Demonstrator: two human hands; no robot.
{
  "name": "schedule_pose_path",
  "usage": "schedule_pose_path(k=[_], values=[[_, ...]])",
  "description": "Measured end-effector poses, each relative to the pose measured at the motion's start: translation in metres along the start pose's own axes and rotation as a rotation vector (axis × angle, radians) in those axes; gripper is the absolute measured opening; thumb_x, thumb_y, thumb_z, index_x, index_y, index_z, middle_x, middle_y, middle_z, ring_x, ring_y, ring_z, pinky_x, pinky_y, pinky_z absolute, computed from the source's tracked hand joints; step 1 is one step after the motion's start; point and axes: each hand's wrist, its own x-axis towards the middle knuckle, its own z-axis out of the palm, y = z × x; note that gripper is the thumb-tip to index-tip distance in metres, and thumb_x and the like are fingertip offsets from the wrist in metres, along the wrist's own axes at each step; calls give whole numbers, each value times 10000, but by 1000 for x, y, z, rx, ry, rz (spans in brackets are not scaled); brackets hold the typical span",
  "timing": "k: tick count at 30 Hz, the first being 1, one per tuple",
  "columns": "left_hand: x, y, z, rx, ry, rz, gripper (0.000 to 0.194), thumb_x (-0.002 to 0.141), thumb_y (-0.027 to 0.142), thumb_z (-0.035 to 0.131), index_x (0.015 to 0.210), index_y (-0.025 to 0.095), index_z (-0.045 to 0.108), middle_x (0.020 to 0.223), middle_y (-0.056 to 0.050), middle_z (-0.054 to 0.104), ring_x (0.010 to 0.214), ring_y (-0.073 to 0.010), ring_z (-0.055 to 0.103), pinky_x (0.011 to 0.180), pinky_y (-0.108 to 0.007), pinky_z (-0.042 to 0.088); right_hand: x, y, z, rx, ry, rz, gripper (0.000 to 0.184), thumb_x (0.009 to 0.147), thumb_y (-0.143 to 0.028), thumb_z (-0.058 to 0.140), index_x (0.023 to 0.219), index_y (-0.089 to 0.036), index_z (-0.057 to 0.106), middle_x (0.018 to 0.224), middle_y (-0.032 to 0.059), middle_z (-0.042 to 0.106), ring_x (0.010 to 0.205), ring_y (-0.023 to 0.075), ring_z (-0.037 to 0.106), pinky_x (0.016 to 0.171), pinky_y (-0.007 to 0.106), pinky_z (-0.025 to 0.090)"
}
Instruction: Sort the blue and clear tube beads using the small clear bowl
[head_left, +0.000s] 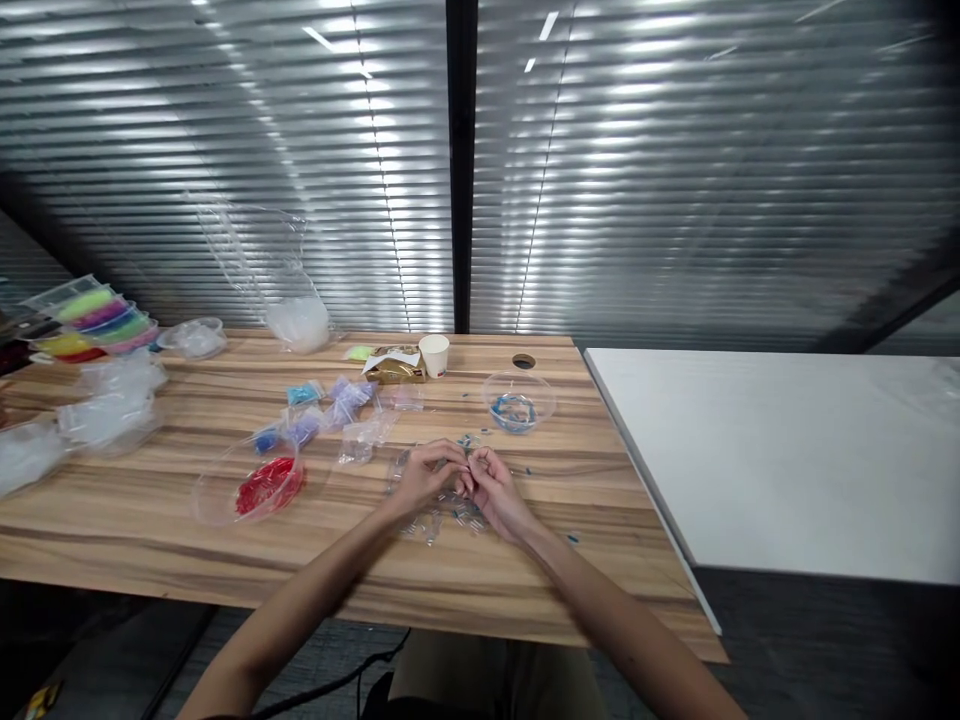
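My left hand [424, 477] and my right hand [496, 488] meet over the wooden table [180, 545], fingers pinched together on something too small to name. Under and around them lie small clear plastic bags of beads [442, 518]. A clear bowl with blue beads [517, 405] stands just beyond my right hand. A clear bowl with red beads [253, 484] sits to the left of my left hand. Small bags of blue and purple beads [326, 406] lie further back.
A white paper cup [434, 355] and a gold packet [394, 366] stand at the back. Stacked trays of coloured beads [96, 322] and clear bags [112, 400] fill the left end. A white table [787, 450] adjoins on the right. Window blinds rise behind.
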Motion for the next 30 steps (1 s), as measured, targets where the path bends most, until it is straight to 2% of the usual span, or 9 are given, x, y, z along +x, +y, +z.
schedule_pose_path(k=[6,15,23,30], values=[[-4,-4,0,55,-3,22,177,857,199,545,800,171,711,810,-76,665,767,-158,614,703,-270,471,-3,-2,1,58,48,-3,291,714,-347,742,852,-220,519,604,-62,534,611,96,543,615,203,432],[-5,-9,2,132,38,107,219,876,151,493,830,159,707,799,-76,641,752,-154,603,670,-256,481,4,1,-1,94,68,-20,298,701,-329,764,882,-207,561,624,-52,555,611,77,545,618,176,432],[-3,-10,-6,152,47,263,208,884,124,491,867,175,692,793,-65,638,723,-138,602,634,-216,469,13,9,-9,40,-38,-46,296,751,-348,730,933,-184,564,581,-46,543,593,88,558,609,202,429],[-9,-15,-3,189,50,228,217,892,109,460,859,170,665,781,-63,628,725,-140,585,640,-217,462,13,5,-14,-24,-97,60,394,691,-339,778,953,-185,528,607,-29,604,593,116,601,629,239,461]])
